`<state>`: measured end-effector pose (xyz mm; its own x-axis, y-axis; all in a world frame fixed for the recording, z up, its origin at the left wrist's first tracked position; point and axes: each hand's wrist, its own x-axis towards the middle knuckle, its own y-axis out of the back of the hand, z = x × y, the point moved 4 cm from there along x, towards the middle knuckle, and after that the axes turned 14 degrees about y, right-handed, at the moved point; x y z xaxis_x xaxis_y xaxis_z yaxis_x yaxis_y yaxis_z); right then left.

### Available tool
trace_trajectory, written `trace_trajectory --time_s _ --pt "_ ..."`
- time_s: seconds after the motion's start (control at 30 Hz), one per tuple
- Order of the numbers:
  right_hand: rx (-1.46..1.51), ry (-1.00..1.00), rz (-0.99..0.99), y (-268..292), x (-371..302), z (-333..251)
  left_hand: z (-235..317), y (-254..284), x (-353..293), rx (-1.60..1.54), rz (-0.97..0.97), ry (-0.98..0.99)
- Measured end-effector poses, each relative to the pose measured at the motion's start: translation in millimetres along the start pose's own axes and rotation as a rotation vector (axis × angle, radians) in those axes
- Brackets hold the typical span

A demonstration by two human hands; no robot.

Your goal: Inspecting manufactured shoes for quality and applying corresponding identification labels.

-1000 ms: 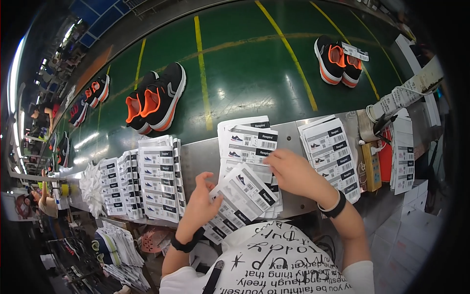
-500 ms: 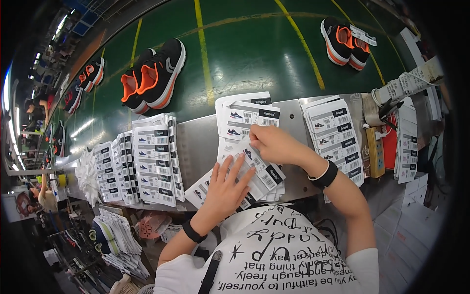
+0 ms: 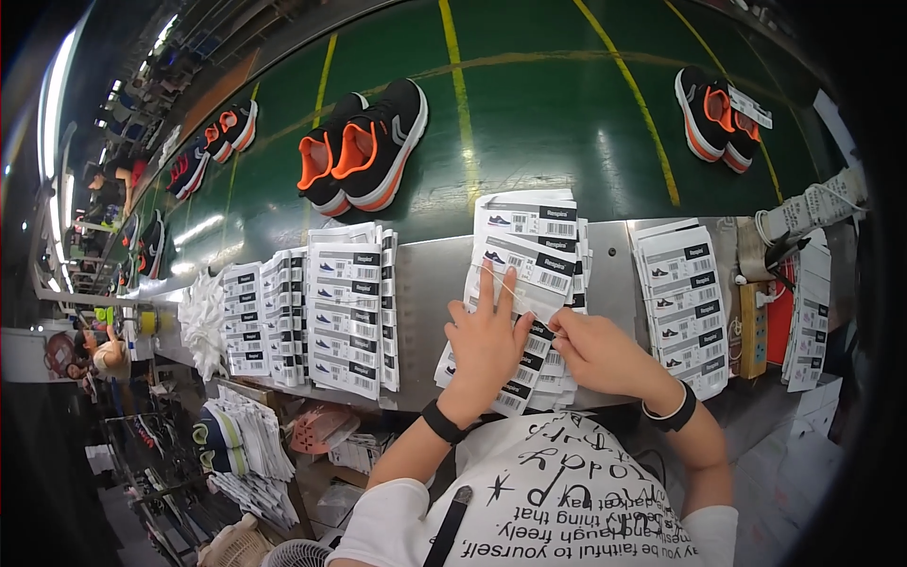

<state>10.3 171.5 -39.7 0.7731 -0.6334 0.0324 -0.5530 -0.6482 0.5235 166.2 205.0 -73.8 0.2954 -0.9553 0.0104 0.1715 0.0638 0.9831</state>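
Evidently, left hand (image 3: 487, 345): fingers spread and grasping nothing, laid over the label sheet (image 3: 518, 392) at the centre of the frame; likely pressing so the paper does not slide.
Right hand (image 3: 600, 354): just right of centre, fingers curled at the sheet's right edge; whether they pinch it I cannot tell.
Label sheet: lower centre, tilted over the paper stack (image 3: 529, 204), which probably serves as its backing.
Side piles (image 3: 345, 317): left of centre on the metal ledge (image 3: 430, 283), labels facing up, perhaps for easy reading.
Since half a second ago: left fingers reach farther up the stack; right hand sits lower along the sheet; the sheet juts less leftward.
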Motion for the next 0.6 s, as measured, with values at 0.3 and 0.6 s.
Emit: trace_trajectory --time_s 0.3,0.6 --pt "-0.069 0.005 -0.024 7 -9 5 -6 11 10 -0.01 -0.062 -0.14" --pt "-0.36 0.048 0.265 68 29 17 0 9 20 -0.06 -0.078 -0.178"
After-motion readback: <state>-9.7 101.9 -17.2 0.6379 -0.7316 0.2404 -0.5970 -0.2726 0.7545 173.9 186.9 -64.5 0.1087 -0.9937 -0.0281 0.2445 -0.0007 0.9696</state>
